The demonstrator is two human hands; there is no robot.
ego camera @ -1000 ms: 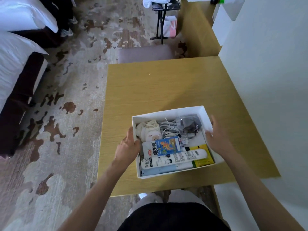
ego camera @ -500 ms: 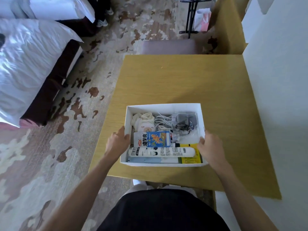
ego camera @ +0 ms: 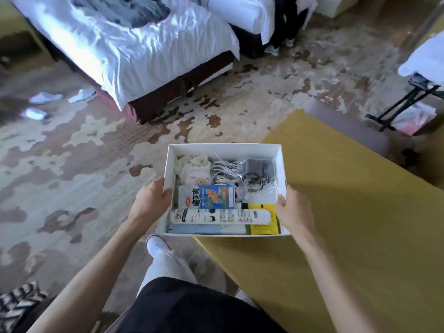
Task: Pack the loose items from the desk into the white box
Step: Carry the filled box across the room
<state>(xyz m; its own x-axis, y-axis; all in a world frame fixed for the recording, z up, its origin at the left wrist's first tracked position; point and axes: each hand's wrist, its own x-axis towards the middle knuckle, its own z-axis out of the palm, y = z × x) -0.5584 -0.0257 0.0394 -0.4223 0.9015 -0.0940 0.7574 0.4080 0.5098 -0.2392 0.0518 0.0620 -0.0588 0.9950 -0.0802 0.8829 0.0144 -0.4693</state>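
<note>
White box is gripped at centre frame, its side walls clasped by the left hand and the right hand, thumbs hooked over the rims. Earlier it was over the desk; now it is held past the desk's left edge, above the carpet. Packing is judged complete.

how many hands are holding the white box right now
2. The left hand grips the white box by its left wall, and the right hand grips its right wall. Both are in plain view.
</note>
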